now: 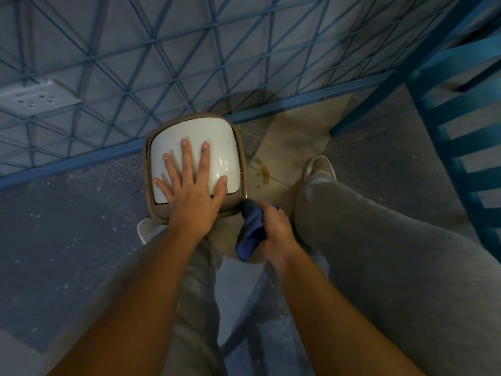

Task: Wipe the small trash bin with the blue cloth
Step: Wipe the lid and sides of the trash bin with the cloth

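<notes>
The small trash bin (217, 137) stands on the floor by the wall, seen from above: a glossy white lid in a tan rim. My left hand (191, 183) lies flat on the lid with its fingers spread and straight. My right hand (276, 232) grips the bunched blue cloth (250, 232) at the bin's near right corner, where the cloth's upper end touches the tan rim. The bin's sides are hidden below the lid.
A wall with a blue diamond grid (162, 63) and a white socket (35, 97) rises behind the bin. A blue chair (447, 104) stands at the right. Brown stains (263, 169) mark the floor beside the bin. My grey-trousered legs and a light shoe (321, 165) flank the bin.
</notes>
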